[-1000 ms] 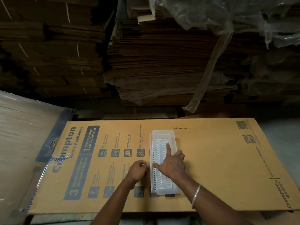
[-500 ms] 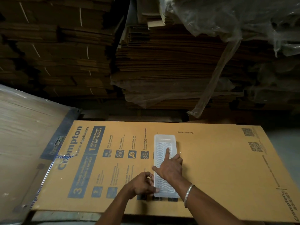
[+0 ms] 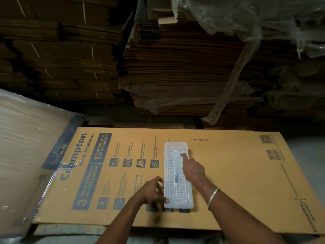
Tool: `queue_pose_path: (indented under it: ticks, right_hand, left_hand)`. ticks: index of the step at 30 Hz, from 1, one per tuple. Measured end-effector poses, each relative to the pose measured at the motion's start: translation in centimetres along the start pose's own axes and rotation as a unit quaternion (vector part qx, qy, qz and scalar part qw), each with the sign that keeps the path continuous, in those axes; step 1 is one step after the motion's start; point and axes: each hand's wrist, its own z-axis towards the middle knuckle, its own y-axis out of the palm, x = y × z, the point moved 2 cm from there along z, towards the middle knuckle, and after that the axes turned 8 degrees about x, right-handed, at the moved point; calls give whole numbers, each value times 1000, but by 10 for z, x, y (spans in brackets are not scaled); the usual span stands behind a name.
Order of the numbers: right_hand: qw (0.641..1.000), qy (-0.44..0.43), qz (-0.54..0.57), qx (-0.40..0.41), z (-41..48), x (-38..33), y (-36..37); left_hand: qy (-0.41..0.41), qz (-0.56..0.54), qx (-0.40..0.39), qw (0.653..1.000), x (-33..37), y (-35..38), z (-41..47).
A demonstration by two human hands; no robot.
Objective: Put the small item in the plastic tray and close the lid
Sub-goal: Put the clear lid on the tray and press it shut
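A long clear plastic tray (image 3: 175, 147) lies lengthwise on a flattened printed carton (image 3: 237, 173), its ribbed lid down over it. A thin pen-like small item (image 3: 176, 175) shows through the lid along the tray's middle. My left hand (image 3: 153, 191) grips the tray's near left edge, thumb on the lid. My right hand (image 3: 192, 169) rests on the right edge with the forefinger pressing the lid near the far end. A metal bangle (image 3: 213, 196) sits on my right wrist.
The carton (image 3: 105, 173) serves as the work surface. Tall stacks of flattened brown cartons (image 3: 175, 67) rise behind it, with loose plastic sheeting (image 3: 246, 23) hanging at the upper right. A plastic-wrapped board (image 3: 22, 138) leans at the left.
My right hand slid from the lid's middle to its right edge, forefinger further along. My left hand moved nearer along the left edge. The view shifted slightly.
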Motion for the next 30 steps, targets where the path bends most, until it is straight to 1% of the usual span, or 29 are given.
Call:
queue_pose_path:
  ticks: [1,4,7,9,11,18,25,30]
  right_hand:
    - [1000,-8,14,14,4,4,-6]
    - [998,-37,26,38,16,14,-16]
    - [997,-75,18,19,29,19,-23]
    - [996,-92,2,-3,37,22,-26]
    - [995,-96,-4,-16,43,23,-29]
    - [994,-103,-13,-28,55,24,-26]
    - [994,-101,-10,-41,55,23,-27]
    - [994,-103,13,-46,53,27,-26]
  left_hand:
    - [9,29,9,999,5,-3,2]
    - [28,60,47,997,19,-9,7]
    - [46,84,62,993,30,-10,11]
    - [57,120,64,989,36,-11,14]
    - [58,155,65,984,39,-10,17]
    - [48,214,54,974,41,-7,23]
    - [43,238,55,969,46,-8,24]
    - [57,255,59,964,42,-7,28]
